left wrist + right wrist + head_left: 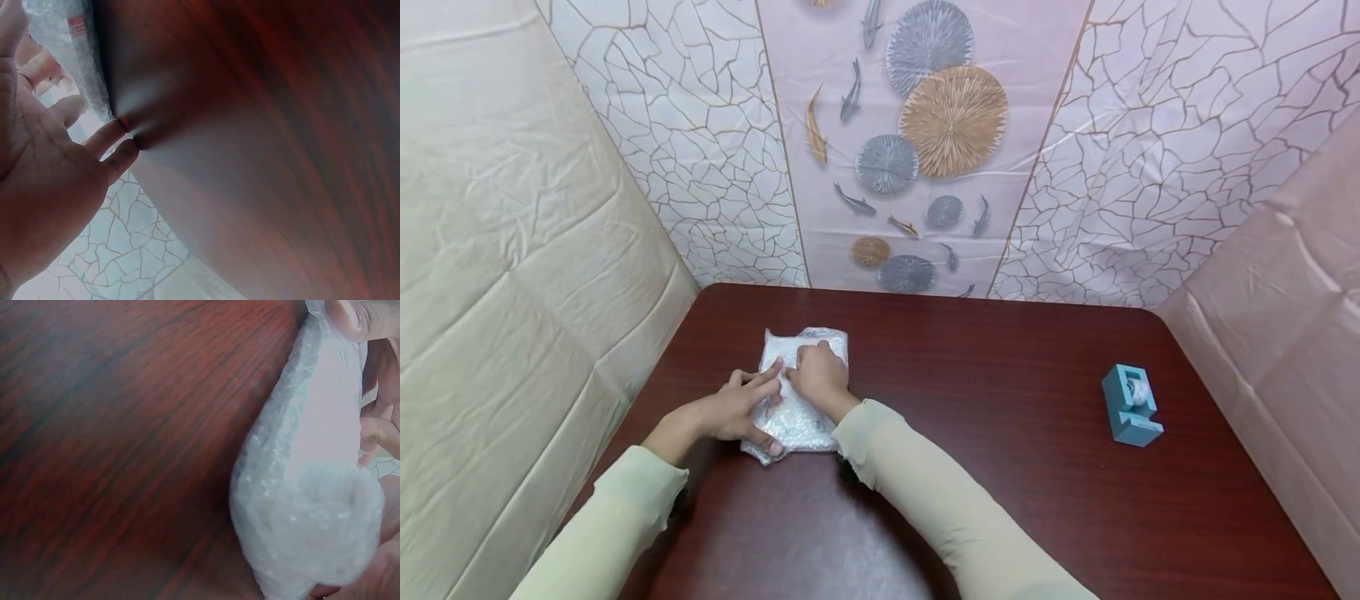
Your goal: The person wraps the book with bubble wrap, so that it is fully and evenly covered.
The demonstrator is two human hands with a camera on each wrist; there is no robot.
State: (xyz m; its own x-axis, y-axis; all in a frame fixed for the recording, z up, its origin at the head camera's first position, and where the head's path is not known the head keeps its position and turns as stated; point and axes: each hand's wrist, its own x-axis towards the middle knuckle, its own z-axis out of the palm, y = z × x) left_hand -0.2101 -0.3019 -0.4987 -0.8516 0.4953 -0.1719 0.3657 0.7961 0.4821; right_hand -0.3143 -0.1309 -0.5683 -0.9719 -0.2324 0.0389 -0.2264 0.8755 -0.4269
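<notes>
A flat package in clear bubble wrap [801, 429] lies on the table, left of its middle, with a whitish content showing through. My left hand [741, 408] rests on its left side, fingers spread, the thumb at the near left corner. In the left wrist view, two fingers of this hand [50, 150] reach past the wrap [84, 62] to the tabletop. My right hand [820, 375] is on the package's upper right part, fingers bent, thumb side near the left fingertips. Whether it pinches the wrap I cannot tell. The right wrist view shows the puffy, folded wrap end [306, 531] up close.
A teal tape dispenser [1131, 408] with a roll of clear tape stands on the right side of the dark red wooden table [985, 400]. Patterned sheeting [715, 150] hangs behind the table, and pale padded fabric [512, 275] closes in its sides.
</notes>
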